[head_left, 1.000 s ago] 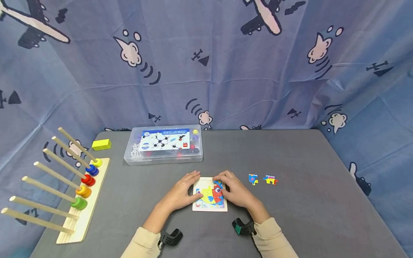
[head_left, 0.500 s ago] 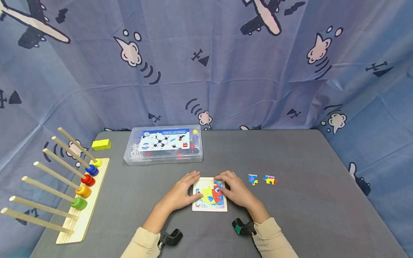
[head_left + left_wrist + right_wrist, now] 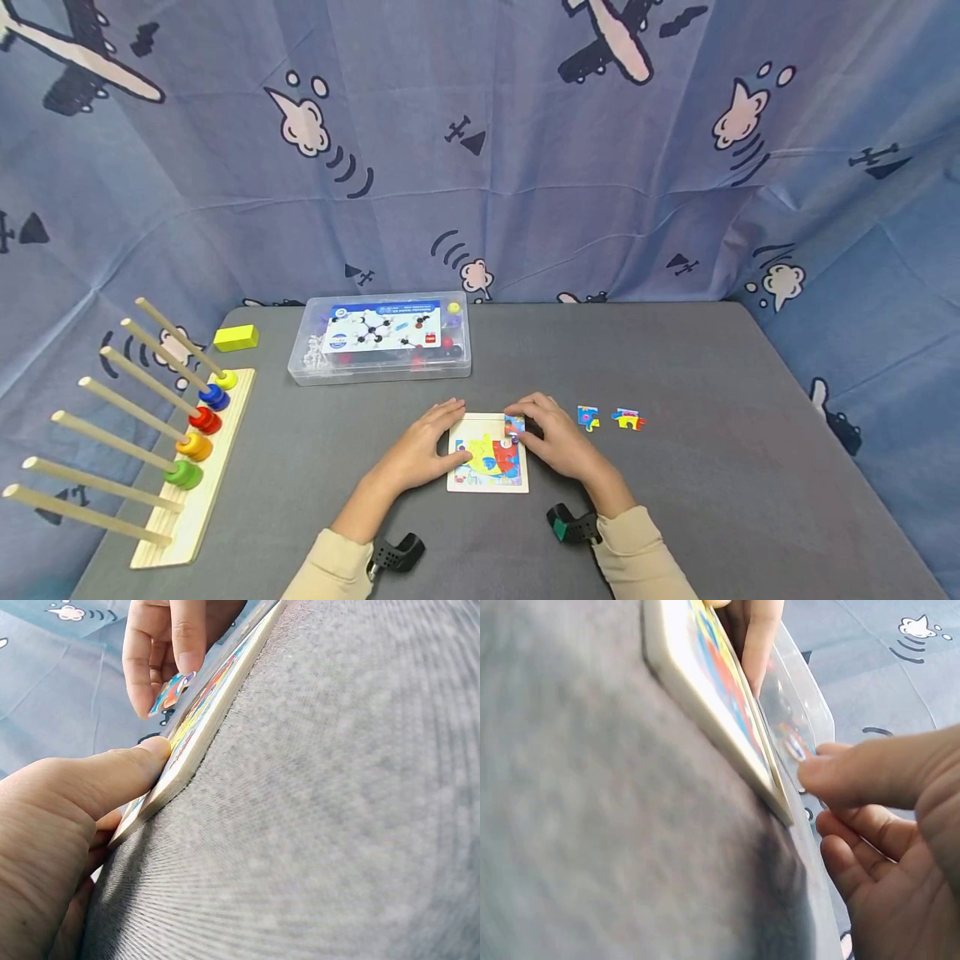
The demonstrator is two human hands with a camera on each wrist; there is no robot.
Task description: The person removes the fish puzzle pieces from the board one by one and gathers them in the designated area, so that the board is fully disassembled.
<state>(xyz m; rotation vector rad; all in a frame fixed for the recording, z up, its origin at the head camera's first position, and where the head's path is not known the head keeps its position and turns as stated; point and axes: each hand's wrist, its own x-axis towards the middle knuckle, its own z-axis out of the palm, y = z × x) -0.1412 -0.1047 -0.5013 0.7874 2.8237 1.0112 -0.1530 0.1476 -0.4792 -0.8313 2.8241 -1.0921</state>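
A square wooden puzzle board [image 3: 487, 489] lies on the table, its colourful picture partly filled, with bare wood along the upper part. My left hand [image 3: 420, 446] holds the board's left side, thumb on the picture and fingers along the edge. Between thumb and fingertips, my right hand [image 3: 558, 442] pinches a blue-and-red puzzle piece [image 3: 514, 426] over the board's upper right corner. In the left wrist view that puzzle piece [image 3: 171, 696] shows raised above the board and tilted. Two loose puzzle pieces, a blue one [image 3: 588, 417] and a multicoloured one [image 3: 628, 418], lie to the right.
Behind the board stands a clear plastic case [image 3: 378, 367] of molecule-model parts. On the left is a wooden peg stand [image 3: 202, 492] with coloured rings and tall pegs. A yellow-green block [image 3: 236, 337] sits beyond it. A patterned curtain [image 3: 480, 167] hangs behind the table.
My right hand has lifted the blue-and-red puzzle piece out of the picture and drawn slightly right and up with it. My left hand keeps its place on the board.
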